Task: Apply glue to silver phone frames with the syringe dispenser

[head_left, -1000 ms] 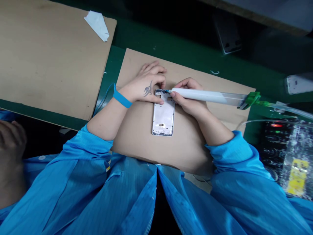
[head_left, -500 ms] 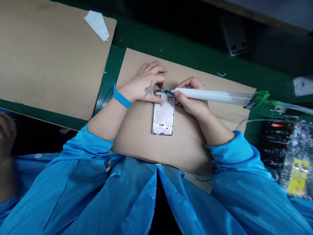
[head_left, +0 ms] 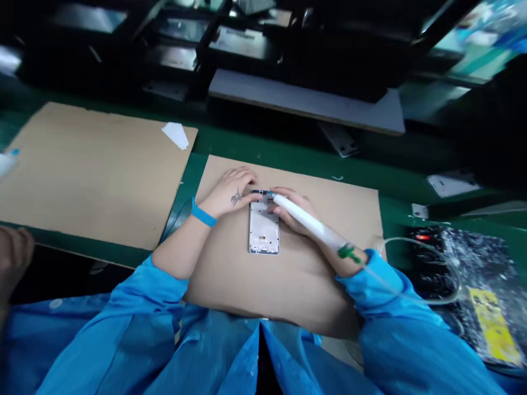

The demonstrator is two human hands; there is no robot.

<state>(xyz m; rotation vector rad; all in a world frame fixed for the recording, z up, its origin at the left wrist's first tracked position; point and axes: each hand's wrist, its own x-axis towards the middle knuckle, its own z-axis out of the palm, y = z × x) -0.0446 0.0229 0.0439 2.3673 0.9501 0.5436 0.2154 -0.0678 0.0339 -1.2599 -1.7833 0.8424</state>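
Observation:
A silver phone frame (head_left: 264, 226) lies flat on a cardboard sheet (head_left: 230, 263), its dark top end away from me. My left hand (head_left: 234, 192) steadies the frame at its upper left corner, the thumb across the top end and the fingers curled beyond it. In my right hand (head_left: 295, 207) is a white glue syringe (head_left: 310, 220), gripped near its nozzle. The syringe slants back over my forearm, and its blue tip is at the frame's upper edge; whether it touches cannot be made out.
A clear hose (head_left: 436, 302) runs from the syringe's green cap toward a black dispenser box (head_left: 428, 263) at right. Another cardboard sheet (head_left: 94, 181) with a white paper scrap (head_left: 176, 135) lies left. A shelf (head_left: 304, 101) stands behind. Another person's hand (head_left: 14, 252) is at far left.
The view has tilted up, showing more of the shelves. My right hand has swung the syringe's rear end toward me, and its tip has shifted left along the frame's top. My left thumb has moved upward.

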